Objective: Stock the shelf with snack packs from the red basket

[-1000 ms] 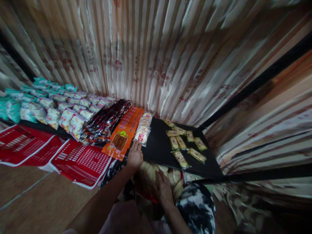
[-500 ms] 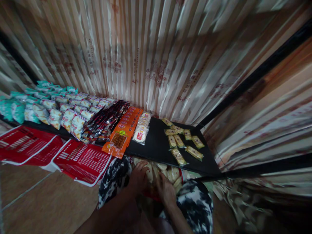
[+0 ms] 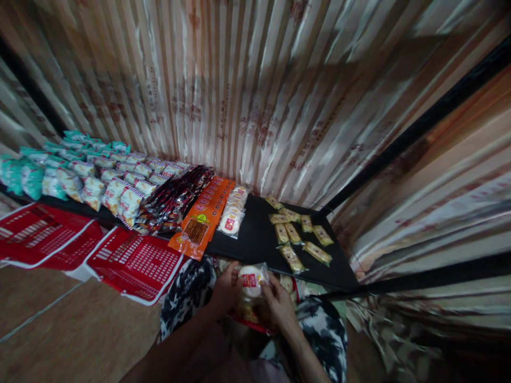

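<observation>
Between my two hands is a clear packet of round white rice crackers [image 3: 250, 282] with a red label. My left hand [image 3: 227, 287] grips its left edge, and my right hand [image 3: 277, 302] pinches its right edge. Below it, between my knees, a red basket [image 3: 261, 329] holds more packets, partly hidden by my hands. On the black shelf [image 3: 257, 234] just ahead lie similar white cracker packets [image 3: 232, 215]. To their right are several small yellow-wrapped snacks [image 3: 292, 234].
Left of the crackers lie an orange snack packet [image 3: 203, 218], a pile of dark shiny packets [image 3: 175, 199], and rows of white and teal bags [image 3: 120, 197]. Red baskets [image 3: 136, 260] stand below the shelf's front edge. A striped curtain [image 3: 239, 96] hangs behind, with black poles [image 3: 415, 127] at the right.
Both hands were down among the packets in the basket. Now they hold one rice cracker packet above it, label showing. The items on the shelf look unchanged.
</observation>
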{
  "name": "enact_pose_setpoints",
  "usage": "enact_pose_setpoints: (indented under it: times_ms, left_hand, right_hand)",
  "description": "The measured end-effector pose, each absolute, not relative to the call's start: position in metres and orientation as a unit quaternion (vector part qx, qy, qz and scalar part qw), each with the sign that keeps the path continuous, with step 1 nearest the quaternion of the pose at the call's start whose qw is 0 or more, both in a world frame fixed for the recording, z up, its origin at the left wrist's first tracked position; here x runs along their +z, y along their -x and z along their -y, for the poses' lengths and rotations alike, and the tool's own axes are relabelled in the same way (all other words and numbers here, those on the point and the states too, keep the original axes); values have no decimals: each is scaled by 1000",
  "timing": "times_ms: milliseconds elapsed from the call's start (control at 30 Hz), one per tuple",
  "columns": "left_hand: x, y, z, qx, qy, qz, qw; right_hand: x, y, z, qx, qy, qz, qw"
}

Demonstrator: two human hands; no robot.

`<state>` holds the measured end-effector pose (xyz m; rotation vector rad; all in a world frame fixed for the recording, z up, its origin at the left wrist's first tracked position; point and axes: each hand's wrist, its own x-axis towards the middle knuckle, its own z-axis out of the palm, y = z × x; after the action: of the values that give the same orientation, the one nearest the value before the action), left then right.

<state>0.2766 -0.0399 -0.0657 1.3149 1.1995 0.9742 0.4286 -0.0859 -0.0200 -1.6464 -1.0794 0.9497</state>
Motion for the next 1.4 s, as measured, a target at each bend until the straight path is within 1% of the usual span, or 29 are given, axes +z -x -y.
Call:
enact_pose_setpoints:
  times_ms: [100,200,300,433,533,633,700,900,1133,1300,1400]
  left_hand:
    - [-65,-275,36,435,-472,-506,577]
    - [-62,-273,30,481,-412,-517,576]
    - [-58,-270,25,519,-370,-522,567]
    - [-54,-265,20,539,-353,-518,563]
    - [-52,-260,17,542,-395,-544,504]
    - [-49,-255,14,537,-475,-581,385]
    - [-48,-253,11,527,-531,-580,323]
    - [-49,-254,-2,479,-658,-543,207]
    - [-54,-258,-18,432,-705,-543,147]
    - [-57,-261,-22,424,-713,-545,127]
    - [-59,-262,-23,418,-713,-550,119]
  right_hand:
    - [-16,-418,78,462,631,381,493]
    - [-22,-406,70,511,604,303,531]
    - [-31,-393,61,506,602,275,553]
    - [-34,-382,45,463,616,284,570]
    - [-28,-382,26,450,621,317,559]
    - [-24,-384,3,433,622,368,539]
    - [-25,-385,-11,414,627,394,529]
    - [-33,-381,-42,357,641,455,505]
    - [-29,-375,-63,297,665,503,466]
    - [-40,-372,-67,280,646,490,514]
    - [-47,-370,-63,256,651,488,522]
